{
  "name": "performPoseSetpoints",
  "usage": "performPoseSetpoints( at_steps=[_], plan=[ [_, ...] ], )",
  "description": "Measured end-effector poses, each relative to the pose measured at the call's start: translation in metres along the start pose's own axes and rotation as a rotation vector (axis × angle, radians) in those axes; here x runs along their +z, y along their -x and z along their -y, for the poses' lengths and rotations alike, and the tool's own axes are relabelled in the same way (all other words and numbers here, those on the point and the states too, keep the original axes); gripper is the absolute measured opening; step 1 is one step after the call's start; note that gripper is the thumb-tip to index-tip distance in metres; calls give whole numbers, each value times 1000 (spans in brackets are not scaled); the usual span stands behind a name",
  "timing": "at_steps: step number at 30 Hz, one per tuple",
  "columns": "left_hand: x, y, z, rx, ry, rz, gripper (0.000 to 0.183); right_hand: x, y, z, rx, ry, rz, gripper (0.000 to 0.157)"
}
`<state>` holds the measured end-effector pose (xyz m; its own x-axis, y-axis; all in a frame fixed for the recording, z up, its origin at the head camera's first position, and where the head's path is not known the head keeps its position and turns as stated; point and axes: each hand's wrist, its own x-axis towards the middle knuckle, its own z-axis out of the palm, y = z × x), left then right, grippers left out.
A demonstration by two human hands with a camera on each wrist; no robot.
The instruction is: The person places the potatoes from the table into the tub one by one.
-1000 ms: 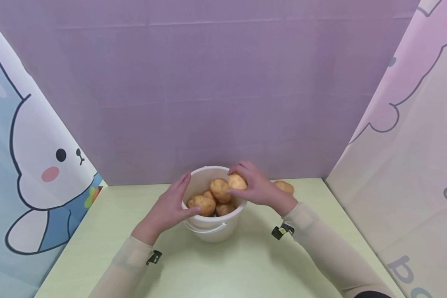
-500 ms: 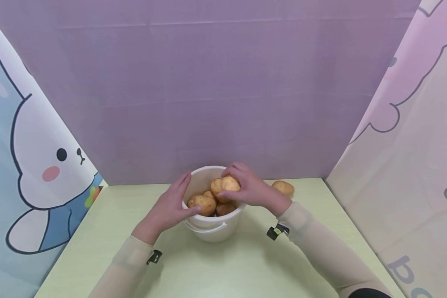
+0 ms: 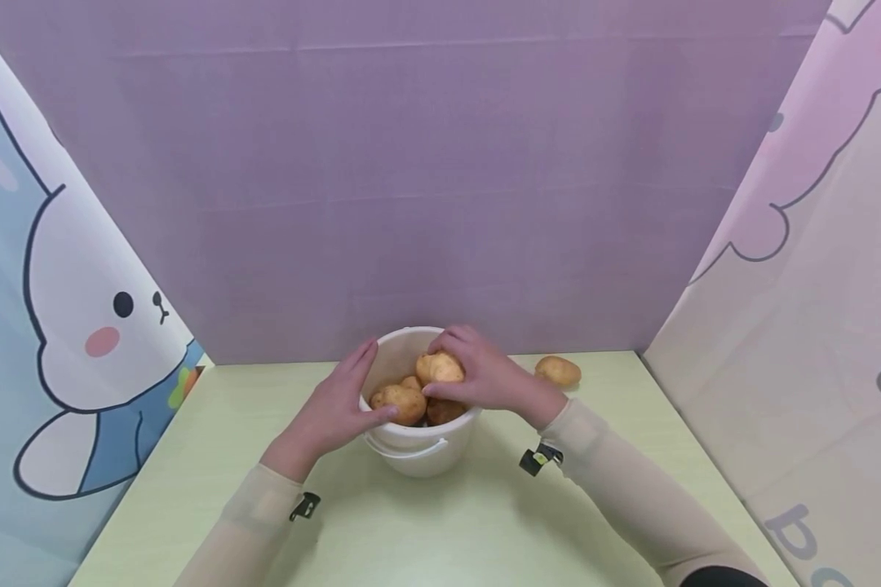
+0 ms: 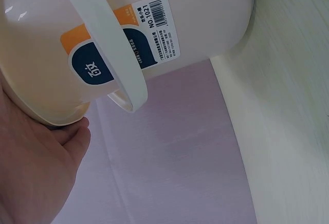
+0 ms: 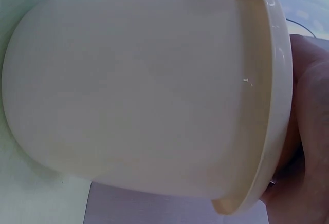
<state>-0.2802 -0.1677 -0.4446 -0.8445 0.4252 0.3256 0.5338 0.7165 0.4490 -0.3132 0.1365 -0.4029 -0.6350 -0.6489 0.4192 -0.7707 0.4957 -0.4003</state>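
Note:
A white plastic bucket [image 3: 418, 432] holds several brown potatoes [image 3: 402, 403]. My left hand [image 3: 334, 408] grips the bucket's left rim, its thumb reaching over the edge towards a potato and the fingers along the outside. Inside the right part of the bucket, my right hand [image 3: 480, 371] holds a pale potato [image 3: 442, 369] between thumb and fingers, low among the others. In the right wrist view, the bucket wall [image 5: 139, 90] hides most of that grip. The bucket's handle [image 4: 115, 44] hangs down across a printed label [image 4: 159, 29] in the left wrist view.
One more potato [image 3: 558, 372] lies on the pale green table [image 3: 426, 538], right of the bucket near the back edge. A purple cloth wall [image 3: 426, 179] rises close behind. Printed panels stand on both sides, a rabbit panel [image 3: 81, 326] at left.
My right hand has moved left and slightly down into the bucket with the potato, now over another potato that showed before. The left hand and bucket have stayed put.

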Motion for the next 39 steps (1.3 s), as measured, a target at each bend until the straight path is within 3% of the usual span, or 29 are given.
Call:
performPoseSetpoints(
  at_steps=[25,39],
  plan=[
    [0,1,0,-38,16,8,119,4,-1,0,-36,57,35,56],
    [1,2,-2,-36,36,0,119,-12,15,-13,29,5,-92,36]
  ],
)
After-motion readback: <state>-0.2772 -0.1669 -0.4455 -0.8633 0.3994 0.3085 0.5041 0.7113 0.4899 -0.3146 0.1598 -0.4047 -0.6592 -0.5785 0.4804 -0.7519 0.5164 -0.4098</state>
